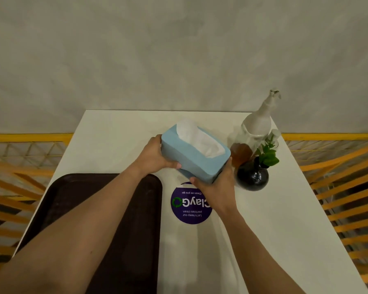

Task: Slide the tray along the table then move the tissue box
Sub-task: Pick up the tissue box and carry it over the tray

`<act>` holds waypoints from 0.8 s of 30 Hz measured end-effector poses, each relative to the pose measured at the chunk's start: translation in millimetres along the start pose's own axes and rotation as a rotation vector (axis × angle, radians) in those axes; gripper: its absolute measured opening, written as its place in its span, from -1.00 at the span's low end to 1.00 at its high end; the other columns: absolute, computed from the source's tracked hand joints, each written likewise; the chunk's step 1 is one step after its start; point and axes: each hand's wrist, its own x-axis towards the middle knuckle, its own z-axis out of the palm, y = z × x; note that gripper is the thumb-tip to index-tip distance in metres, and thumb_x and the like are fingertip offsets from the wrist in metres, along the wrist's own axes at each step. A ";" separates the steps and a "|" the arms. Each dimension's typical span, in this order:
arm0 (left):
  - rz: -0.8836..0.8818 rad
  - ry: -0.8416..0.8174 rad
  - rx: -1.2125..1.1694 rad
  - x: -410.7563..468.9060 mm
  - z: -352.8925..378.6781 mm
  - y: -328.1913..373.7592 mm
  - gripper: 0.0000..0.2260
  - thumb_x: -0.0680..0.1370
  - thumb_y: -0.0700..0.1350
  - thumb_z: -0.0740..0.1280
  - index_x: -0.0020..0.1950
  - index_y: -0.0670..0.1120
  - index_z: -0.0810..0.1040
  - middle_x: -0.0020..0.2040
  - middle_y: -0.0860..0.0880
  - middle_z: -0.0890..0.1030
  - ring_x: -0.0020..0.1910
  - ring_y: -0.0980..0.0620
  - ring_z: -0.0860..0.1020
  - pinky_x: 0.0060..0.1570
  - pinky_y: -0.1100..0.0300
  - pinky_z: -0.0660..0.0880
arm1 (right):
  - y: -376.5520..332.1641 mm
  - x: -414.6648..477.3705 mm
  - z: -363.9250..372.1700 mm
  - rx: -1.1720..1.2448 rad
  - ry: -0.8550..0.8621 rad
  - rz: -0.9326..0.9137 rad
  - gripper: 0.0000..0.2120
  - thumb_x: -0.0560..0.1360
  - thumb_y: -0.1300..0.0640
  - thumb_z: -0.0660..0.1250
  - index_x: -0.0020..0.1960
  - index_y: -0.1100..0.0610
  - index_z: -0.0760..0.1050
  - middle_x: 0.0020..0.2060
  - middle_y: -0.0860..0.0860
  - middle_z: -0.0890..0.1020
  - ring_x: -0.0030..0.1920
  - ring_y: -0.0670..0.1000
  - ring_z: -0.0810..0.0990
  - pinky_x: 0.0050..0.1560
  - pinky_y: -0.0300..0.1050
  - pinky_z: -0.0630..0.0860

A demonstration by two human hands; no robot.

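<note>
While my left hand [152,154] clamps the far-left end of the pale blue cardboard tissue box [194,152] and my right hand [216,187] grips its near-right corner, I judge it lifted, tilted over the white table [263,219]. I'd keep it level, clear of the round black vase [252,177] just right. Dark brown plastic tray [136,219] lies near-left; grey wall beyond.
</note>
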 end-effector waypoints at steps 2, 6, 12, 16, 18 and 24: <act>0.009 0.067 0.044 -8.0 -8.2 2.5 -0.07 0.15 0.01 0.75 0.42 -0.02 0.39 0.28 0.02 0.53 0.26 0.01 0.50 0.18 0.05 0.53 | -4.9 3.8 3.4 0.009 -0.034 -0.029 0.01 0.25 0.11 0.72 0.52 -0.02 0.20 0.38 -0.06 0.50 0.39 -0.02 0.50 0.33 0.10 0.57; 0.019 0.192 0.084 -24.9 -31.2 2.8 -0.08 0.16 0.03 0.73 0.43 -0.03 0.39 0.27 0.03 0.48 0.27 0.01 0.46 0.20 0.05 0.49 | -25.4 9.7 16.6 0.029 -0.100 -0.074 -0.03 0.30 0.13 0.70 0.52 -0.12 0.20 0.37 -0.11 0.51 0.36 -0.10 0.52 0.24 -0.14 0.60; -0.021 0.356 0.064 -56.9 -80.6 -13.3 -0.11 0.16 0.20 0.68 0.37 0.01 0.37 0.07 0.27 0.48 0.10 0.14 0.47 -0.18 0.42 0.35 | -61.5 20.9 54.5 0.021 -0.214 -0.196 0.00 0.29 0.16 0.70 0.57 -0.04 0.22 0.41 -0.03 0.46 0.42 -0.05 0.45 0.36 0.04 0.54; -0.016 0.440 0.049 -75.9 -117.4 -32.4 -0.09 0.14 0.27 0.64 0.37 0.00 0.39 0.17 0.13 0.54 0.16 0.05 0.54 -0.07 0.26 0.47 | -76.6 27.6 89.9 0.004 -0.297 -0.190 0.01 0.29 0.16 0.70 0.47 -0.35 0.19 0.30 -0.29 0.48 0.27 -0.37 0.47 0.23 -0.14 0.58; -0.005 0.459 0.037 -85.0 -138.0 -44.3 -0.12 0.17 0.24 0.66 0.38 0.00 0.40 0.20 0.10 0.57 0.18 0.03 0.57 -0.05 0.26 0.52 | -83.5 27.5 109.2 -0.021 -0.329 -0.164 0.03 0.29 0.10 0.70 0.34 -0.59 0.11 0.20 -0.53 0.44 0.16 -0.54 0.43 0.07 -0.42 0.50; 0.028 0.497 0.049 -100.7 -194.9 -73.3 -0.22 0.27 0.08 0.68 0.39 -0.06 0.44 0.22 0.06 0.60 0.18 -0.01 0.60 -0.03 0.19 0.56 | -106.8 17.4 166.5 -0.055 -0.363 -0.193 0.00 0.32 0.10 0.68 0.34 -0.62 0.13 0.22 -0.61 0.42 0.25 -0.44 0.45 0.10 -0.43 0.51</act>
